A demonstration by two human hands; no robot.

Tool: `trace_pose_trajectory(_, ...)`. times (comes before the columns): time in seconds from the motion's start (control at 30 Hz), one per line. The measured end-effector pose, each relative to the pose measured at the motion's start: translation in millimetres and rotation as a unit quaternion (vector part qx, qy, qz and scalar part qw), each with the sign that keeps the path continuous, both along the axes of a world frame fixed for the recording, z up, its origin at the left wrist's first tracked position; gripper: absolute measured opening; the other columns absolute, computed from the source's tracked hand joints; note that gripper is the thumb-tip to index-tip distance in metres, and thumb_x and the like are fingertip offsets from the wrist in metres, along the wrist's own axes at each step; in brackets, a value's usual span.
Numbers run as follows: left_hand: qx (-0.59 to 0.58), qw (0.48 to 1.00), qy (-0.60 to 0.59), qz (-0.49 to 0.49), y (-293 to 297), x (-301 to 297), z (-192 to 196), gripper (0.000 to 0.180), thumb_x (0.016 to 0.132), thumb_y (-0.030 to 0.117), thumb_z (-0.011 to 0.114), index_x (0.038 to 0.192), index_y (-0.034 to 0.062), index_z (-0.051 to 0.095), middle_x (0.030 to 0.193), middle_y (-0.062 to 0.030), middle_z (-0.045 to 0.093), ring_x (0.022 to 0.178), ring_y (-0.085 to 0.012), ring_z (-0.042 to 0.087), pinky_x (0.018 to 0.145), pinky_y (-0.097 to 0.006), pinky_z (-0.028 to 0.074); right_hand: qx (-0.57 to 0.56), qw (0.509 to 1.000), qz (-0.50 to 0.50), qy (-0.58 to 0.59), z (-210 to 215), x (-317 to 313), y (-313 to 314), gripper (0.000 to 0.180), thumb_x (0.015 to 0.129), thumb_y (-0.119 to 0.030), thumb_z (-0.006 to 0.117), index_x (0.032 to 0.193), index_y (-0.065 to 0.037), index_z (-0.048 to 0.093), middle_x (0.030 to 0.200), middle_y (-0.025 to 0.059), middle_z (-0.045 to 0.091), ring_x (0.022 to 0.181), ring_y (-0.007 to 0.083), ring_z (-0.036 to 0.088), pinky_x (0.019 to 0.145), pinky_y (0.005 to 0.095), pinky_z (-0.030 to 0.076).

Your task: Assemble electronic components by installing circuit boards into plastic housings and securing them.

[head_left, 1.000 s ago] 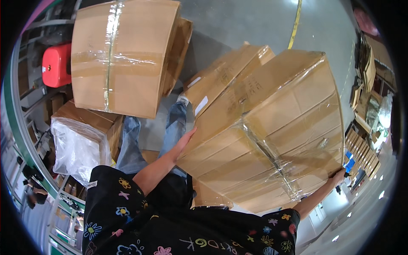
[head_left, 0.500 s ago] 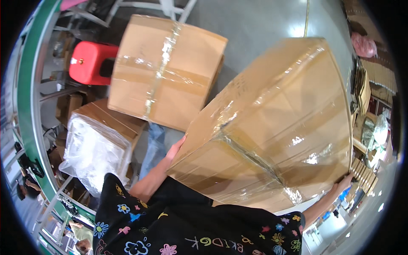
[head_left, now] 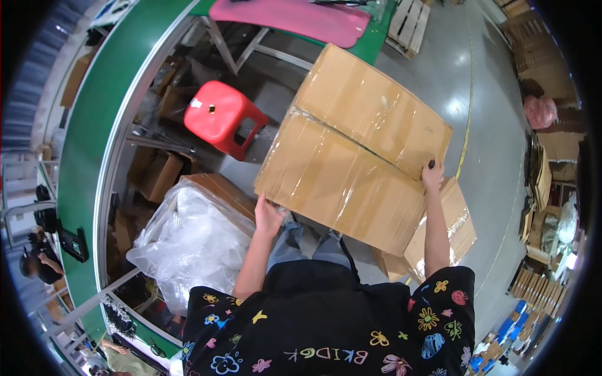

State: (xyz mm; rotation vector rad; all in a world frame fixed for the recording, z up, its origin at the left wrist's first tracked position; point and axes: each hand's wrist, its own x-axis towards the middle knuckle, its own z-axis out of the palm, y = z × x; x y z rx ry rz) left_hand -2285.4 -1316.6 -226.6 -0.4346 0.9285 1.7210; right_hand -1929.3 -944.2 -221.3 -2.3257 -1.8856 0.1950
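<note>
A large brown cardboard box (head_left: 342,166) is in front of me, its taped top face up and a dark seam running across it. My left hand (head_left: 268,216) is closed on its near left corner, with some fingers hidden at the edge. At its right side my right hand (head_left: 432,178) is closed around a small dark object (head_left: 431,164), of which only the tip shows, too little to name. That hand rests against the box near the end of the seam. Partly covered by the large box, a second cardboard box (head_left: 450,229) shows below my right forearm.
Left of the box stands a red plastic stool (head_left: 216,116). Clear plastic wrap (head_left: 188,238) covers a carton near my left arm. A green workbench (head_left: 94,150) runs along the left, and a pink mat (head_left: 291,19) lies on a green table ahead. Flattened cardboard (head_left: 538,166) is stacked at the right.
My view has turned, bringing the stool and green table further in. The large tilted box between my hands is gone from that pose; both hands are now at a box with its top facing up.
</note>
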Motion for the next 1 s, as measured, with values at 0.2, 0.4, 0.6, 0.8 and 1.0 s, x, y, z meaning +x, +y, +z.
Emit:
trace_pose_trajectory(0.2, -0.02, 0.999, -0.045, 0.009, -38.9, -20.7, -6.1, 0.057, 0.094, 0.044, 0.042, 0.14, 0.0113, 0.035, 0.134, -0.0074, 0.047, 0.123, -0.0276, 0.045, 0.099, -0.046, 0.039, -0.004, 0.997, -0.065, 0.044, -31.0, 39.6, -89.1, 0.07, 0.089, -0.041, 0.055, 0.148, -0.025, 0.022, 0.15, 0.0146, 0.025, 0.129, 0.0428, 0.035, 0.106, 0.0545, 0.028)
trace_pose_trajectory(0.4, -0.027, 0.998, -0.007, 0.055, -77.1, -53.7, 4.4, 0.049, 0.094, 0.039, 0.042, 0.133, 0.0093, 0.042, 0.126, -0.0073, 0.055, 0.11, -0.0247, 0.054, 0.089, -0.039, 0.044, -0.024, 0.996, -0.071, 0.049, -34.6, 35.2, -93.8, 0.073, 0.09, -0.047, 0.054, 0.149, -0.032, 0.015, 0.152, 0.0132, 0.021, 0.135, 0.0392, 0.024, 0.104, 0.0614, 0.022)
trace_pose_trajectory(0.6, -0.035, 0.996, 0.02, 0.08, -51.8, -122.0, 34.0, 0.034, 0.093, 0.032, 0.045, 0.117, 0.0095, 0.055, 0.106, -0.0038, 0.061, 0.097, -0.021, 0.057, 0.081, -0.036, 0.045, -0.014, 0.996, -0.081, 0.027, -34.2, 20.6, -104.3, 0.071, 0.091, -0.047, 0.052, 0.149, -0.031, 0.016, 0.152, 0.014, 0.02, 0.136, 0.0388, 0.024, 0.104, 0.0604, 0.023)
trace_pose_trajectory(0.8, 0.014, 0.996, 0.085, -0.012, -5.0, -220.1, 53.7, 0.029, 0.094, 0.028, 0.047, 0.114, 0.0094, 0.056, 0.1, -0.0031, 0.059, 0.09, -0.0188, 0.055, 0.079, -0.034, 0.043, 0.045, 0.997, -0.059, -0.015, -50.2, 52.4, -112.1, 0.067, 0.09, -0.041, 0.056, 0.145, -0.014, 0.03, 0.142, 0.0202, 0.038, 0.128, 0.0386, 0.039, 0.106, 0.0481, 0.031)
trace_pose_trajectory(1.0, -0.062, 0.995, 0.075, 0.006, -41.9, -341.8, -3.4, 0.03, 0.092, 0.027, 0.05, 0.115, 0.0094, 0.058, 0.1, -0.0008, 0.06, 0.091, -0.0183, 0.055, 0.079, -0.033, 0.043, -0.019, 0.981, -0.183, -0.06, -14.3, 13.4, -161.8, 0.057, 0.09, -0.041, 0.052, 0.133, -0.005, 0.043, 0.12, 0.0249, 0.056, 0.112, 0.0412, 0.053, 0.098, 0.049, 0.04)
